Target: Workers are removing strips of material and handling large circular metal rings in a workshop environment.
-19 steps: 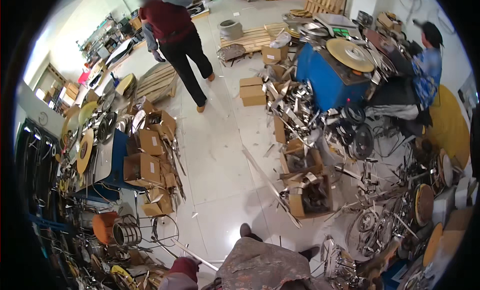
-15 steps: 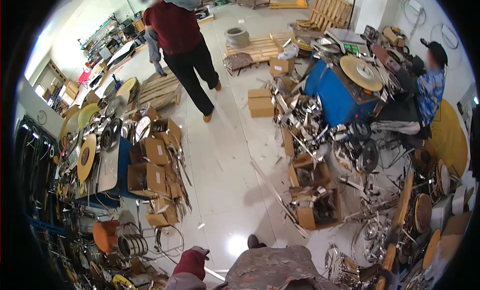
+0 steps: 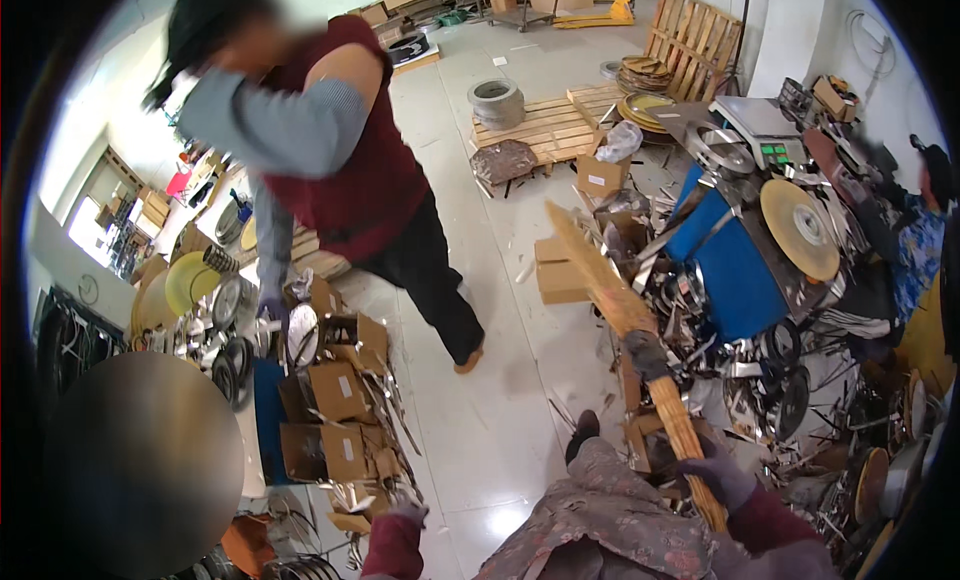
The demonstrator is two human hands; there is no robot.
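My right hand [image 3: 724,472], in a dark glove with a maroon sleeve, is wrapped round the lower part of a long rough wooden pole [image 3: 680,420]. The pole slants up and to the left, broad and pale at its far end, with a dark band round its middle. My left hand [image 3: 408,512] hangs low beside the cardboard boxes [image 3: 340,392]. It is small and mostly behind its maroon cuff, so its fingers cannot be made out. Patterned cloth [image 3: 610,510] covers my front, and one dark shoe [image 3: 582,435] shows on the floor.
A person in a maroon vest [image 3: 345,205] stands ahead left, one arm raised, the other reaching toward a cluttered bench. Another person [image 3: 915,245] is at the far right by a blue bench [image 3: 740,280] with metal scraps. Pallets [image 3: 545,130] lie beyond. A blurred round patch covers the lower left.
The wooden pole, earlier leaning at the lower right, is now in my right hand, swung in front of me. The person in the maroon vest appears much nearer, and my view has shifted.
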